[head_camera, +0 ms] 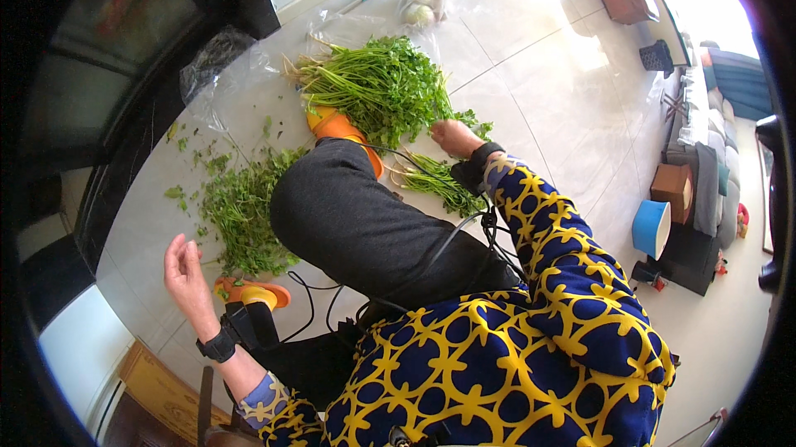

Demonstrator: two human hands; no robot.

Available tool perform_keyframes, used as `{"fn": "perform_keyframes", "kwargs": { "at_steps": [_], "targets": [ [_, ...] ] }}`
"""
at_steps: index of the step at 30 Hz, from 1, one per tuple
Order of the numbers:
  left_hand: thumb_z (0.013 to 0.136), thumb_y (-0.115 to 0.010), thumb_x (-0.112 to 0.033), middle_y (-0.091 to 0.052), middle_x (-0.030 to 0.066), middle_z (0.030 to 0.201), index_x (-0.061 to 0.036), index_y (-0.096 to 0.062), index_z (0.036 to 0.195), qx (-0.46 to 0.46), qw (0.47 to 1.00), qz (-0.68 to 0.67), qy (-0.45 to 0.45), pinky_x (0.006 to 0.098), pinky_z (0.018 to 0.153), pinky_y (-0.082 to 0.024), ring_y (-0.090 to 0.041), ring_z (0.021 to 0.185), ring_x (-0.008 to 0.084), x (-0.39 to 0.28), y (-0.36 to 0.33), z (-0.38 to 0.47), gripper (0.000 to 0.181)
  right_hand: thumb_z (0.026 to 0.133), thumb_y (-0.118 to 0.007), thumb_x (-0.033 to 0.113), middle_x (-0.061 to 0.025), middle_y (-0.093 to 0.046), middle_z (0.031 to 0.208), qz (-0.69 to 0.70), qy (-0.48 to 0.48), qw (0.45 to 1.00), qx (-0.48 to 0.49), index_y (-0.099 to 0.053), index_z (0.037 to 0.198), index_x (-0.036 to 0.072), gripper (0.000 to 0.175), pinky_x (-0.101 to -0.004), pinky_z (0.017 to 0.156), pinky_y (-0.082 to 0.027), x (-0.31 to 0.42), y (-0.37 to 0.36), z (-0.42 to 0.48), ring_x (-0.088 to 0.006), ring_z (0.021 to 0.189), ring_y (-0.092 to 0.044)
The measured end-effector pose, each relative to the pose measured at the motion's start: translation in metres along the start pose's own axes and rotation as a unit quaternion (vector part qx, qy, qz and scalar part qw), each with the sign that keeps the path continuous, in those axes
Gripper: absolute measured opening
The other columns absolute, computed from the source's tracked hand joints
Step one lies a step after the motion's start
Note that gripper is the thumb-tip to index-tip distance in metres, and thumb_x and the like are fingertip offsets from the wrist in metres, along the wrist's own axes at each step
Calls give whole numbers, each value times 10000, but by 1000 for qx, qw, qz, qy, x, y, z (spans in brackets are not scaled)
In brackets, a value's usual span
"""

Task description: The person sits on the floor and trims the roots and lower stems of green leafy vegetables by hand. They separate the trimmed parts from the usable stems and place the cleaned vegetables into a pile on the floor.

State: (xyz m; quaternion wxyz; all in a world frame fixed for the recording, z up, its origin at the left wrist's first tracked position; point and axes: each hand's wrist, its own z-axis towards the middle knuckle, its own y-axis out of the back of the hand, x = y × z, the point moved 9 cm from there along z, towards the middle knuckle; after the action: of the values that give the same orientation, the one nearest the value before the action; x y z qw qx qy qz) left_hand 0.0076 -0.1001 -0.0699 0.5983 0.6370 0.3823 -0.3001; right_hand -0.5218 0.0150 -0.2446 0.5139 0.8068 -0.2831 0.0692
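A large bunch of fresh leafy herbs, cilantro-like with pale roots [385, 83], lies on the floor ahead of me. My right hand [457, 138] is at its right edge, fingers curled by the leaves; whether stems are pinched in it is hidden. Close below that hand is a smaller bunch of rooted herbs [438, 182]. Off to the left, my left hand [185, 273] is raised with loosely bent fingers and nothing in it. Beyond it, a heap of loose, darker herb leaves [245, 217] spreads beside my knee, with scraps scattered around.
Orange slippers [339, 123] are on my feet. Black cables [460, 229] cross my lap. Clear plastic sheeting [230, 86] and a plastic bag with round pale vegetables [423, 8] lie farther out. A blue bin [650, 229] and a sofa [715, 154] stand at right.
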Motion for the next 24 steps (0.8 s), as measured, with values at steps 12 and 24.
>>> {"fn": "perform_keyframes", "kwargs": {
  "at_steps": [12,24],
  "targets": [
    [877,-565,-152,-589,51,928,8,-560,1083,-15,1000,-3,11,234,729,-455,-554,792,101,-6,9,-3,261,801,-518,196,-201,-616,796,-63,254,964,-56,-607,855,5,217,-421,693,-480,203,152,38,-364,749,-595],
    [827,-620,-173,-624,72,905,1,-593,1026,-166,984,-65,0,235,716,-468,-588,799,113,-12,87,-10,265,849,-570,150,-91,-653,806,-10,507,860,-63,-619,1003,42,195,-263,656,-481,496,169,-21,-150,693,-603]
  ]
}}
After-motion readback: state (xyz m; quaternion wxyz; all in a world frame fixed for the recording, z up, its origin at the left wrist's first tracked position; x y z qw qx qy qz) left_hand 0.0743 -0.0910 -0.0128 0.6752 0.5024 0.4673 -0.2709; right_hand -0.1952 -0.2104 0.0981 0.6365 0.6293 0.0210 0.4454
